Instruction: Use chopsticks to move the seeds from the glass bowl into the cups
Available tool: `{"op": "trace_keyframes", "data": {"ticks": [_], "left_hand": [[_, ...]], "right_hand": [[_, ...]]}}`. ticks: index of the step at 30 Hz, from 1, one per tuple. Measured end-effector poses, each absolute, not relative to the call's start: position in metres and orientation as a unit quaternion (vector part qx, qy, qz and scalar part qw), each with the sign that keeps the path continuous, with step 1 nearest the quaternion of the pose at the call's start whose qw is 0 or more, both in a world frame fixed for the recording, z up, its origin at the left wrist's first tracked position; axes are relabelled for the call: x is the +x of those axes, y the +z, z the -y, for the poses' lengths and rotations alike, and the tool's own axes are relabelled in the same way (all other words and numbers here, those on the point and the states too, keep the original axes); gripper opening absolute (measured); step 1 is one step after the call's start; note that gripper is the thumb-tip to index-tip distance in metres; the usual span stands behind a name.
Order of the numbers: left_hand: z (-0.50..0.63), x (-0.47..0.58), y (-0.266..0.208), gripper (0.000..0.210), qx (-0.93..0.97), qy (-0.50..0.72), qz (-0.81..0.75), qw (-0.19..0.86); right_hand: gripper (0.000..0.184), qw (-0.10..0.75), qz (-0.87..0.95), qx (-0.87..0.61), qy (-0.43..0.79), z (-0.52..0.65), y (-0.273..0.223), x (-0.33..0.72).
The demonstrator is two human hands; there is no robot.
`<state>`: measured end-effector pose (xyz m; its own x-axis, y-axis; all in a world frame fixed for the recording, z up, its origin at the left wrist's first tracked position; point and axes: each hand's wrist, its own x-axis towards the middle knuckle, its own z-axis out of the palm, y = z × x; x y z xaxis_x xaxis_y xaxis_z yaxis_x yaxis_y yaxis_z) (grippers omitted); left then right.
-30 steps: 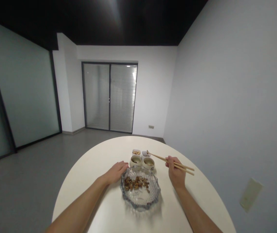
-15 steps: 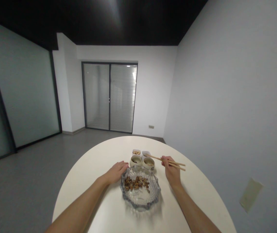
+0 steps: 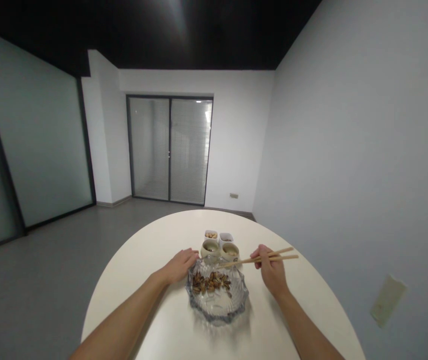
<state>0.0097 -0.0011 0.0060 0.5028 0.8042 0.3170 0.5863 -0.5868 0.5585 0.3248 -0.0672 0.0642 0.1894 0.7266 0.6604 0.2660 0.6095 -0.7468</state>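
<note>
Wooden chopsticks point(image 3: 266, 258) are gripped in my right hand point(image 3: 271, 270), to the right of a clear glass bowl point(image 3: 219, 314). Their tips reach over the bowl's far rim; whether they pinch anything is too small to tell. Brown, nut-like pieces point(image 3: 210, 283) lie inside the bowl, mostly to the left. My left hand point(image 3: 181, 265) lies flat on the table with its fingertips beside the bowl's far left rim. Behind the bowl stand two small cream pots, a left pot point(image 3: 210, 248) and a right pot point(image 3: 230, 250).
Behind the pots are two small white dishes: a left dish point(image 3: 211, 241) with pale nuts and a right dish point(image 3: 226, 238) with something dark. All stand on a round white table point(image 3: 161, 320). A wall point(image 3: 349, 150) runs along the right.
My right hand has moved slightly right and nearer to me. The chopstick tips have come from the right white dish back over the far part of the glass bowl. My left hand has stayed put.
</note>
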Motion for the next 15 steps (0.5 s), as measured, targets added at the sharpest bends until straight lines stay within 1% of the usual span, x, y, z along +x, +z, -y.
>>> {"op": "trace_keyframes", "data": {"ticks": [3, 8, 15], "left_hand": [[0.0023, 0.0100, 0.0077, 0.064, 0.847, 0.283, -0.409, 0.189], [0.0031, 0.0103, 0.0083, 0.062, 0.845, 0.282, -0.414, 0.187], [0.0045, 0.0104, 0.0105, 0.063, 0.847, 0.279, -0.411, 0.190]], "right_hand": [[0.075, 0.642, 0.626, -0.408, 0.171, 0.0708, 0.0676, 0.3257], [0.077, 0.626, 0.642, -0.425, 0.122, 0.0727, 0.0698, 0.3330], [0.074, 0.551, 0.697, -0.431, 0.157, 0.0675, 0.0622, 0.3297]]}}
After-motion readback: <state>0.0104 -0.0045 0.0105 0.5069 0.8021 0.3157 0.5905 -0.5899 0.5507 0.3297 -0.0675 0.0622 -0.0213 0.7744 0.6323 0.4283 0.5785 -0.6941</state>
